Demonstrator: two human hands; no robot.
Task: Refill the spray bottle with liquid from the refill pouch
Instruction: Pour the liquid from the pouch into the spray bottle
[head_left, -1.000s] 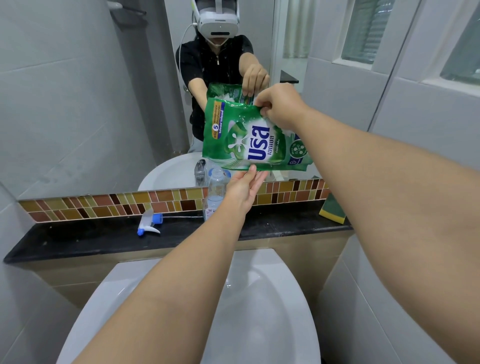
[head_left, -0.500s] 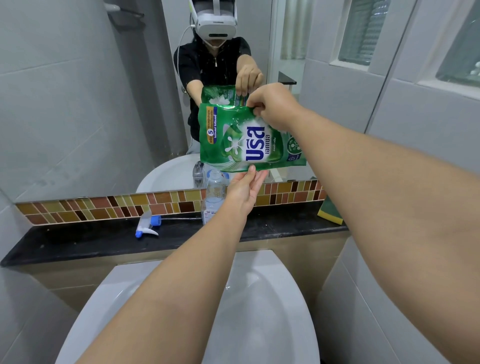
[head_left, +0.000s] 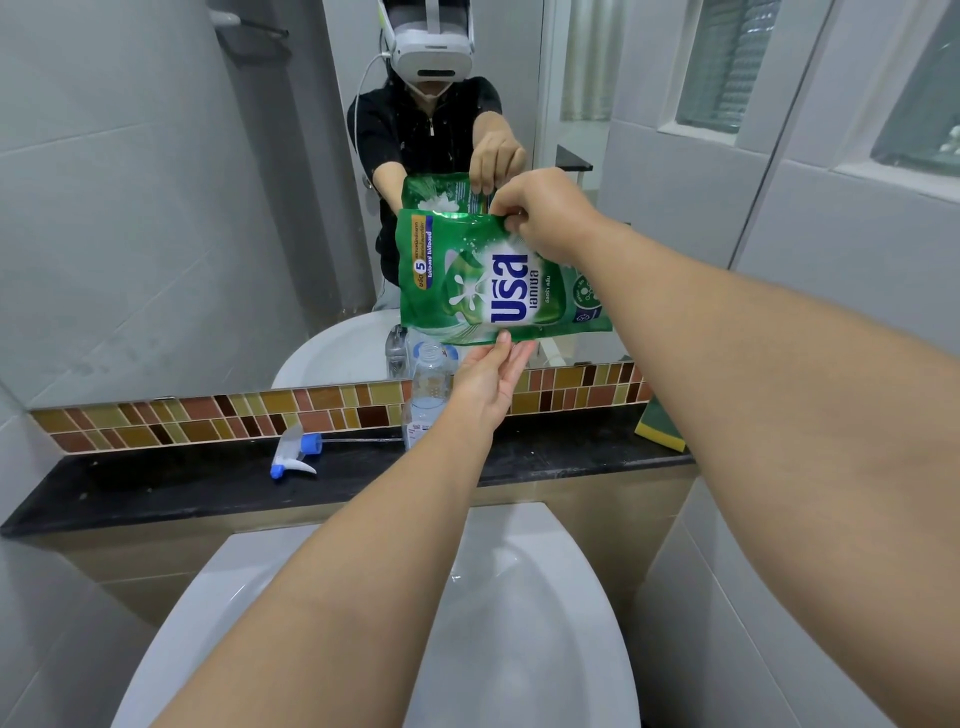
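You are at the step of bringing the pouch (head_left: 493, 280) over the bottle (head_left: 430, 387), with no pour begun as far as can be seen. Your right hand (head_left: 545, 215) pinches the pouch by its top edge and hangs it in the air in front of the mirror, turned sideways so the print runs up and down. Your left hand (head_left: 485, 387) is under it, fingers straight and relaxed, the fingertips (head_left: 503, 340) touching the pouch's lower edge; it grips nothing. The bottle stands uncapped on the dark counter (head_left: 208, 483), just below the pouch and partly behind your left hand, and looks almost empty. The sprayer (head_left: 293, 457) lies on its side on the counter, well to the left of the bottle.

Whether the pouch is already opened cannot be told; your right hand covers that corner. If it is sealed, the next move is likely to tear or uncap it, then tip the opening down onto the narrow neck. That calls for a firm hold below with your left hand and a slow tilt, since the pouch is soft and the mouth small; a spill would run onto the counter.

Against a second ago, little differs: the pouch sits slightly more square and a touch lower, your grip and the supporting fingers are as they were, and the bottle and sprayer have not moved.
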